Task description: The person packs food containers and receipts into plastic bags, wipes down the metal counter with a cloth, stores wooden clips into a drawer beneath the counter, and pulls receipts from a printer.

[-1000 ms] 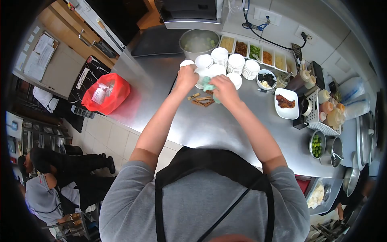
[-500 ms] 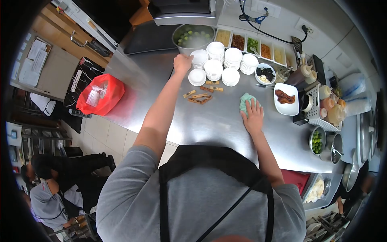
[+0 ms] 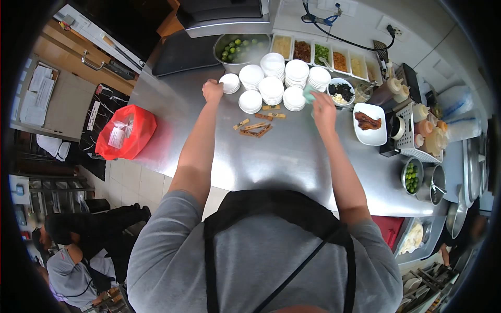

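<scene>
My left hand is closed at the left side of a short stack of small round white dishes, its fingers gripping the edge. To the right stand several more stacks of the same white dishes. Bunched in my right hand is a pale green cloth, lifted beside the front right stack. In front of the stacks lie several wooden clothespins.
Behind the stacks are a steaming pot of green limes and a row of topping trays. A white bowl, a square dish of meat and a bottle basket stand right. A red bag sits left.
My left hand has moved left, and a separate short dish stack now stands beside it. My right hand has come up off the counter toward the stacks with the cloth.
</scene>
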